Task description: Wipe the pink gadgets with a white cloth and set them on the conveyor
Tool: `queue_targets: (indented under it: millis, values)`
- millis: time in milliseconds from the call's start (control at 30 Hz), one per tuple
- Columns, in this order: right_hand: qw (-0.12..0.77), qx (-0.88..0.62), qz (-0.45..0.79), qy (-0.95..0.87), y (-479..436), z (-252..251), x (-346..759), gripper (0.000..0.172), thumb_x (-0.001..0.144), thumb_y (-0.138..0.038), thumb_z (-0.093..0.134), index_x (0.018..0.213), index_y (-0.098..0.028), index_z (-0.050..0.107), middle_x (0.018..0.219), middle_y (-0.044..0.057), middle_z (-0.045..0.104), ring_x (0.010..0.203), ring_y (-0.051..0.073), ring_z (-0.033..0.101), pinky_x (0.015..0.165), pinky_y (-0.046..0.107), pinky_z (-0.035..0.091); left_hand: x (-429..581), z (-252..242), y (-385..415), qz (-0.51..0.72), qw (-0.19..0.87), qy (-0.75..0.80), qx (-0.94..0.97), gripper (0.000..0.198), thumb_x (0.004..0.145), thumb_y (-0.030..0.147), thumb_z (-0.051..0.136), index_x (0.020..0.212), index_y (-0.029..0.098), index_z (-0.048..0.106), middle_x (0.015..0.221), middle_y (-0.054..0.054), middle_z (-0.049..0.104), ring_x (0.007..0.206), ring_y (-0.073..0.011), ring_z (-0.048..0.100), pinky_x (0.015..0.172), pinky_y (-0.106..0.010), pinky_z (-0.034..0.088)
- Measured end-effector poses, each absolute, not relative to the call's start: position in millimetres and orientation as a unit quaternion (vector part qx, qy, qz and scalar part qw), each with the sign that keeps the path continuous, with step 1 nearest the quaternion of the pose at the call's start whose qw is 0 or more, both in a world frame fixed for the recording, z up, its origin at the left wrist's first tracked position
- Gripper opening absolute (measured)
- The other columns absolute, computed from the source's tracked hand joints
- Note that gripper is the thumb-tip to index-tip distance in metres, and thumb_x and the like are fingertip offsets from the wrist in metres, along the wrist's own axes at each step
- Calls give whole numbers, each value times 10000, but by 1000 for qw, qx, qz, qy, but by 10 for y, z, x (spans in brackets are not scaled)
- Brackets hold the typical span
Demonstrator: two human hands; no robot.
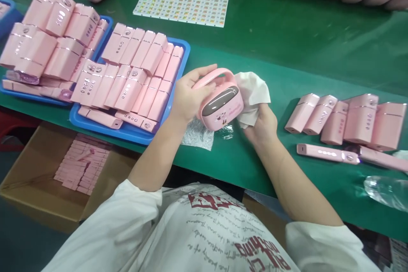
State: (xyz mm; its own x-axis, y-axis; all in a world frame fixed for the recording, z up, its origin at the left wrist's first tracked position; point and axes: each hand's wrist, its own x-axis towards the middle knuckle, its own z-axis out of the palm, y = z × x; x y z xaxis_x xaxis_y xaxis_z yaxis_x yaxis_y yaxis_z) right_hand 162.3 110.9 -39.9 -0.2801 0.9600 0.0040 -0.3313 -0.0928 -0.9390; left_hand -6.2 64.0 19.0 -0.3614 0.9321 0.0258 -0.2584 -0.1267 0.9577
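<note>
The left hand [188, 97] has its grip closed on the left side of the pink handheld device [226, 114], at the end of its loop handle [216, 77]. The right hand [263, 123] has its grip bunched around a white cloth [253, 87], which meets the device's right edge in view; whether it presses there, I cannot tell. The device is held up over the green tabletop [229, 165], its dark glossy window [219, 101] and printed figures facing up.

The step looks like wiping. To do it well, hold the device steady by the handle, keep fingers off the window, fold the cloth to a clean face, and stroke lightly over the print, turning the body to reach the sides.

Bubble wrap [204, 138] lies beneath and would make a soft rest. Farther left, a blue tray [183, 51] is heaped with pink blocks [132, 87], so turn clear of it; on the right, more slim pink units [361, 119] lean in a row. A sticker sheet [183, 0] lies beyond.
</note>
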Motion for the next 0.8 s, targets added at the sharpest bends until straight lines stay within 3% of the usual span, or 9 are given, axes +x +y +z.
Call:
queue_targets:
  millis: [133, 300, 600, 800]
  values:
    - [491, -288, 701, -429, 1117, -155, 1665, 413, 863, -607, 484, 1013, -264, 660, 1060, 33, 705, 1156, 233, 618, 928, 413, 550, -74, 261, 579, 679, 524, 431, 280, 339, 749, 187, 691, 1088, 205, 686, 943, -50, 742, 1108, -291, 657, 901, -410, 570]
    - [468, -249, 750, -397, 961, 62, 1710, 429, 832, -600, 513, 1043, -260, 666, 1145, 35, 694, 1168, 257, 616, 951, 441, 546, -42, 335, 516, 692, 547, 392, 262, 294, 774, 230, 672, 1067, 229, 698, 844, -22, 754, 989, -268, 708, 810, -367, 604]
    - [477, -284, 747, -367, 905, 184, 1707, 322, 808, -563, 511, 915, -300, 662, 849, 39, 714, 1051, 237, 659, 775, 394, 606, -19, 293, 517, 709, 547, 356, 267, 298, 779, 244, 651, 1075, 214, 684, 862, -34, 752, 906, -238, 725, 769, -328, 589]
    - [509, -260, 727, -379, 856, 262, 1738, 307, 787, -519, 555, 988, -322, 677, 908, 25, 718, 1025, 233, 662, 773, 385, 602, -10, 307, 531, 712, 560, 370, 207, 239, 859, 262, 575, 1066, 191, 672, 813, -28, 745, 797, -186, 727, 731, -284, 573]
